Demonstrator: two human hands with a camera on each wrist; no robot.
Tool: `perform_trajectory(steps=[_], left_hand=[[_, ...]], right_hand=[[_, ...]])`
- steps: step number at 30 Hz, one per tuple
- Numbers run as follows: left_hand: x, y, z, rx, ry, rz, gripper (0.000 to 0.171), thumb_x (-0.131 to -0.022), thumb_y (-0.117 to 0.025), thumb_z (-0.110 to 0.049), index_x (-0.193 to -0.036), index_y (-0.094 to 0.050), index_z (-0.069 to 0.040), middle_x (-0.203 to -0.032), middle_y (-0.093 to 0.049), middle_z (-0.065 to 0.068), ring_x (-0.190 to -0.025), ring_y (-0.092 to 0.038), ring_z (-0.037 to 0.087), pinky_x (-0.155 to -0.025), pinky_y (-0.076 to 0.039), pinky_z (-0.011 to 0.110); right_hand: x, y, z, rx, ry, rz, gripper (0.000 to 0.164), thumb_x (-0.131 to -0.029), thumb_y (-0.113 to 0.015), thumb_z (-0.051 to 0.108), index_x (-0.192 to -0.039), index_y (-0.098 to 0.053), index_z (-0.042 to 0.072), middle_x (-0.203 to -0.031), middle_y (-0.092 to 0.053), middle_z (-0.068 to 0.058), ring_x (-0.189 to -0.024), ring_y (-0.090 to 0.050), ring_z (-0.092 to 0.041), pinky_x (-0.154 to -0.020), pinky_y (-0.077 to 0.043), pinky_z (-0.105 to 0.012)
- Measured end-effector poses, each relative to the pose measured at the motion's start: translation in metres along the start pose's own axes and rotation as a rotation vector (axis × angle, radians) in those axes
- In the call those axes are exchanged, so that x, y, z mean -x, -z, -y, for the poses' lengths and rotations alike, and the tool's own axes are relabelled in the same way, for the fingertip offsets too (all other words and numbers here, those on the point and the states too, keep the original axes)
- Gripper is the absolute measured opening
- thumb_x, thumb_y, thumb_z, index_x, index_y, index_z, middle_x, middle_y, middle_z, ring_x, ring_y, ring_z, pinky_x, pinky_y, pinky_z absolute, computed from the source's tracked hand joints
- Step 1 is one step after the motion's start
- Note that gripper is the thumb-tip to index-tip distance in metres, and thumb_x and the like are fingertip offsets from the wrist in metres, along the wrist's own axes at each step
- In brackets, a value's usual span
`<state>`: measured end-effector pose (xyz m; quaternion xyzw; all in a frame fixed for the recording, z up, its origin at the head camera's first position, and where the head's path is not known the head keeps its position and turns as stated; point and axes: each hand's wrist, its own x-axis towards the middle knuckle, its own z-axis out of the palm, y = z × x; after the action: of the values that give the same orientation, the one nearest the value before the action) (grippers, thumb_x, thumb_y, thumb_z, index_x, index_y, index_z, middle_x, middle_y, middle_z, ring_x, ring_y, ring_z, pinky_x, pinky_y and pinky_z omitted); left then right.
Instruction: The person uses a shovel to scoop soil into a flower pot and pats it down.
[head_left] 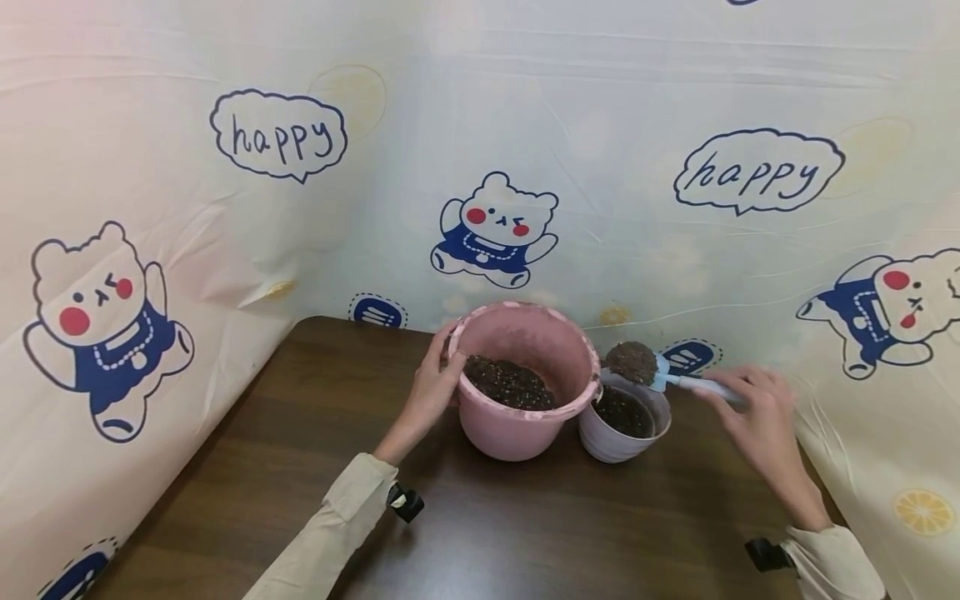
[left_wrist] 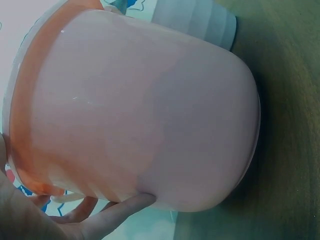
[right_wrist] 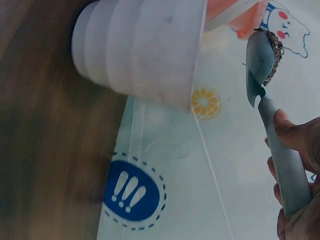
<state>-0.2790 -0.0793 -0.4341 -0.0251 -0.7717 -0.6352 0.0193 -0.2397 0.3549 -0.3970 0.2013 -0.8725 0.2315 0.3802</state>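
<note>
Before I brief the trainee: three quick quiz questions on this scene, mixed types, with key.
1. What does the right hand grip?
2. Fill in: in the head view, the smaller pot stands to the ____ of the pink bucket.
3. True or false: the pink bucket holds no soil.

Key:
1. The handle of a small shovel.
2. Right.
3. False; dark soil lies inside it.

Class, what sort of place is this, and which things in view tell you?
Probably an improvised indoor potting corner: a brown, wood-look table, cartoon-printed sheeting hung behind it, and a pink bucket holding dark soil.
</note>
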Motion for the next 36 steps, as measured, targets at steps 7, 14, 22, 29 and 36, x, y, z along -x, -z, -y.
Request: perform_trajectory(steps=[7,14,22,29,36], left_hand=[[-0.001,0.0,0.002,0.003,0.003,-0.001,0.062,-0.107,-0.048,-0.029,-0.165,-0.028,-0.03,-0.156,-0.045,0.02,-0.12,-0.061,0.042,-0.069,-0.063,0.045],[0.001,0.0,0.001,0.006,0.001,0.001,0.063,-0.106,-0.049,-0.029,-0.166,-0.028,-0.028,-0.156,-0.046,0.021,-0.119,-0.062,0.042,-0.072,-0.063,0.052],[0.0,0.001,0.001,0.016,-0.012,0.006,0.063,-0.106,-0.048,-0.027,-0.166,-0.028,-0.026,-0.154,-0.047,0.022,-0.119,-0.063,0.043,-0.071,-0.064,0.051],[-0.002,0.001,0.001,0.028,-0.017,0.01,0.063,-0.106,-0.048,-0.029,-0.166,-0.028,-0.026,-0.153,-0.047,0.022,-0.119,-0.063,0.046,-0.07,-0.064,0.051],[-0.001,0.001,0.001,0.02,-0.015,0.009,0.063,-0.106,-0.048,-0.028,-0.166,-0.029,-0.025,-0.149,-0.048,0.023,-0.119,-0.062,0.045,-0.07,-0.064,0.052]], right_hand=[[0.006,0.004,-0.01,0.067,0.029,0.005,0.082,-0.094,-0.051,0.072,-0.099,-0.078,-0.006,-0.093,-0.067,-0.022,-0.088,-0.046,-0.039,-0.08,-0.024,-0.044],[0.009,0.007,-0.017,0.132,0.103,-0.013,0.076,-0.1,-0.048,0.065,-0.1,-0.078,-0.004,-0.094,-0.063,-0.021,-0.091,-0.043,-0.042,-0.082,-0.019,-0.047],[0.007,0.006,-0.018,0.213,0.258,-0.076,0.054,-0.108,-0.051,0.044,-0.104,-0.074,-0.003,-0.096,-0.06,-0.026,-0.093,-0.046,-0.052,-0.076,-0.021,-0.067],[0.002,0.007,-0.014,0.269,0.34,-0.101,0.042,-0.111,-0.049,0.031,-0.108,-0.071,-0.004,-0.1,-0.061,-0.028,-0.092,-0.047,-0.052,-0.077,-0.024,-0.07],[0.0,0.008,-0.013,0.292,0.319,-0.082,0.045,-0.111,-0.047,0.036,-0.114,-0.071,-0.002,-0.1,-0.06,-0.029,-0.093,-0.045,-0.052,-0.073,-0.024,-0.062]])
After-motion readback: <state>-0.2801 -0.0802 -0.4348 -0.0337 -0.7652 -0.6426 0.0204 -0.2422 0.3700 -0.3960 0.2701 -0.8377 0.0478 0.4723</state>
